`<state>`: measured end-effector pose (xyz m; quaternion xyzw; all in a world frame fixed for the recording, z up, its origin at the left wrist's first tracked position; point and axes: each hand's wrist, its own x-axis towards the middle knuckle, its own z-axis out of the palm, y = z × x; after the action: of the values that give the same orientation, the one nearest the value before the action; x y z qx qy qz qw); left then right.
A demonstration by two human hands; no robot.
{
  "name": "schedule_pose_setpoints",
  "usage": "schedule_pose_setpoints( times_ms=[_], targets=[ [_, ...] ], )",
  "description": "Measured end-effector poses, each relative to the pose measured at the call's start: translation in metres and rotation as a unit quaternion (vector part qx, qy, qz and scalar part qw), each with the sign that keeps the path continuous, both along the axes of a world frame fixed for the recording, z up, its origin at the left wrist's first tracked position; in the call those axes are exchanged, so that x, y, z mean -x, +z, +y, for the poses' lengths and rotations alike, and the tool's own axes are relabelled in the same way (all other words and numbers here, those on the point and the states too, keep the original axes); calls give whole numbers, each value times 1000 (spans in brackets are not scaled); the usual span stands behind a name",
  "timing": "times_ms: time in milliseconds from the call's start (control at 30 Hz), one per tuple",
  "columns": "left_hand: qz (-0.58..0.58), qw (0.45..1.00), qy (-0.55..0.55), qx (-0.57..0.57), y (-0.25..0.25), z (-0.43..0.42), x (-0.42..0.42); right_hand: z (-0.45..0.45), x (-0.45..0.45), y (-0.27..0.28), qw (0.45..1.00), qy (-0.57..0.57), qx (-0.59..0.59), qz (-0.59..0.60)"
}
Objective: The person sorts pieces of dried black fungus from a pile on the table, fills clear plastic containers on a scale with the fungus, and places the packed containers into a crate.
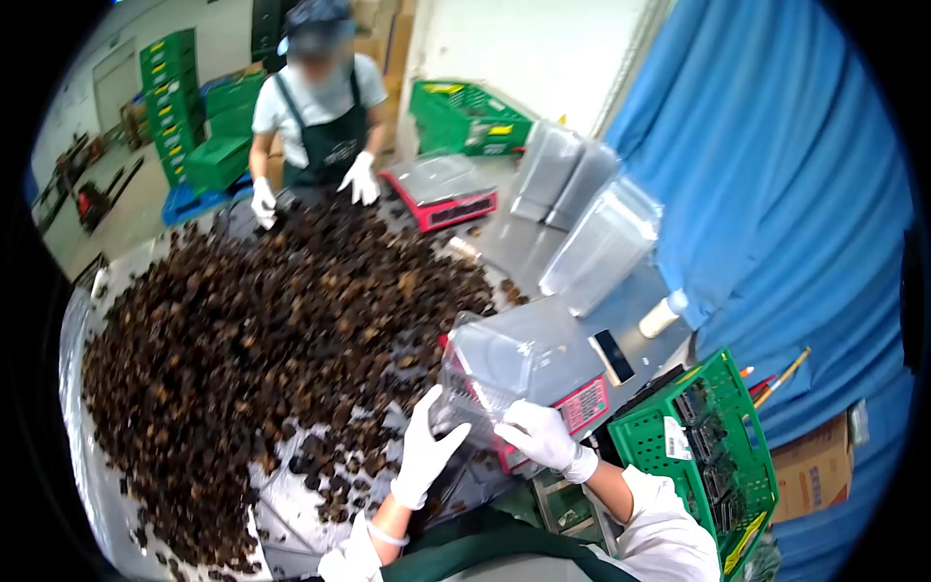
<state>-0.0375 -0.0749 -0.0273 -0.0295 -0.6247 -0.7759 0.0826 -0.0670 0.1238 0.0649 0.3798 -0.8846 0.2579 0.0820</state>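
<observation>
A clear plastic container (490,361) is tilted over the near end of a scale, between my two gloved hands. My left hand (427,451) is at its lower left corner, fingers along the side and thumb apart in front. My right hand (543,435) closes on the container's lower right edge, its fingertips partly hidden by the clear plastic. Under the container is the scale (567,339) with a grey plate and a red keypad panel. To the left, a broad heap of dark brown dried pieces, like dried mushrooms (281,330), reaches close to my left hand.
Across the table a gloved co-worker (320,116) stands at the heap beside a second red scale (446,189). Stacked clear containers (606,242), a phone (611,357) and a bottle (662,314) are on the right. A green crate (635,436) stands near my right arm.
</observation>
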Motion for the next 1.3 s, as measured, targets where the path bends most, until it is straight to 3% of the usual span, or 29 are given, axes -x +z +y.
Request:
schedule_pose_setpoints(
  times_ms=[33,67,100,167,233,267,300,333,400,500,533,567,633,667,700,767,833,867,900,1000,1067,1100,1167,1300],
  targets=[
    [-8,1000,-3,-20,-4,4,3,5,8,2,996,41,-11,73],
    [-47,997,-13,-58,-6,8,4,14,13,10,999,27,18,6],
    [-44,994,-36,-89,-14,9,10,21,20,24,999,23,20,15],
    [-58,988,-46,-135,-26,17,16,43,36,55,969,-49,181,-159],
    [-64,981,-39,-178,-20,34,20,74,58,107,986,-66,151,29],
    [-65,982,-27,-176,-18,40,21,85,60,132,957,-129,256,37],
    [-67,982,-16,-175,-17,47,23,107,80,150,945,-159,226,173],
    [-60,983,-5,-171,-16,52,24,117,94,170,909,-170,319,206],
    [-54,991,23,-121,-6,62,25,133,131,197,875,-206,317,302],
    [-64,992,36,-102,-6,77,21,166,208,198,880,-241,57,404],
    [-61,996,41,-53,-10,81,21,185,252,177,857,-247,34,451],
    [-67,996,55,-4,-14,84,19,194,271,168,877,-294,-26,380],
    [-27,973,98,209,-10,82,13,211,309,135,915,-298,-116,246],
    [-15,967,123,222,-7,82,9,216,322,119,936,-282,-97,187],
    [3,961,143,239,-7,83,4,217,328,105,926,-273,-106,240],
    [-17,957,130,258,-4,78,-11,210,328,104,934,-277,-169,148],
    [-51,956,128,258,-4,72,-28,234,353,93,935,-243,-189,179],
    [-70,951,127,273,-4,70,-36,244,364,89,950,-249,-129,136],
    [-80,948,125,282,-9,64,-47,235,348,98,959,-247,-101,99],
    [-120,925,201,299,-13,36,-84,202,300,110,958,-221,-76,169],
    [-157,898,277,304,-26,2,-111,178,262,112,975,-195,65,82],
    [-180,879,325,301,-36,-19,-123,159,241,111,975,-197,64,81],
    [-194,827,430,306,-55,-65,-140,115,194,111,990,-90,55,98],
    [-141,782,480,371,-99,-144,-145,-7,105,82,996,0,54,-77]
  ],
)
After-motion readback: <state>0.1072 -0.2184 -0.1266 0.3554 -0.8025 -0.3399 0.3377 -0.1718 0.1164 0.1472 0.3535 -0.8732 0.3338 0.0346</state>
